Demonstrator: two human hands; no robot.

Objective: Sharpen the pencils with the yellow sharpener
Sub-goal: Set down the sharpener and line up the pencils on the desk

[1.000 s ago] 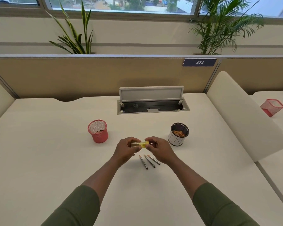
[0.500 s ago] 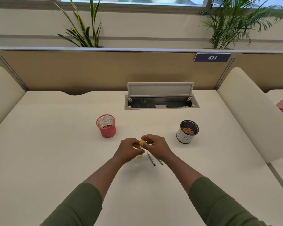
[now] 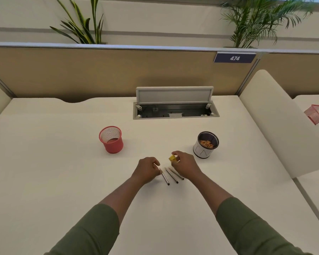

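A cream desk (image 3: pixel 63 172) is carrying three pencils (image 3: pixel 171 175) lying side by side near its middle. A red mesh cup (image 3: pixel 111 139) and a white cup (image 3: pixel 204 146) holding shavings are standing farther back, well apart.

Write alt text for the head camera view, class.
The right hand holds a yellow sharpener above three pencils lying on a white desk; the left hand touches the leftmost pencil. Behind stand a red mesh cup and a white cup of shavings.

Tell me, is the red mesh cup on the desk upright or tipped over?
Upright. The red mesh cup stands on its base on the desk, its round open rim facing up.
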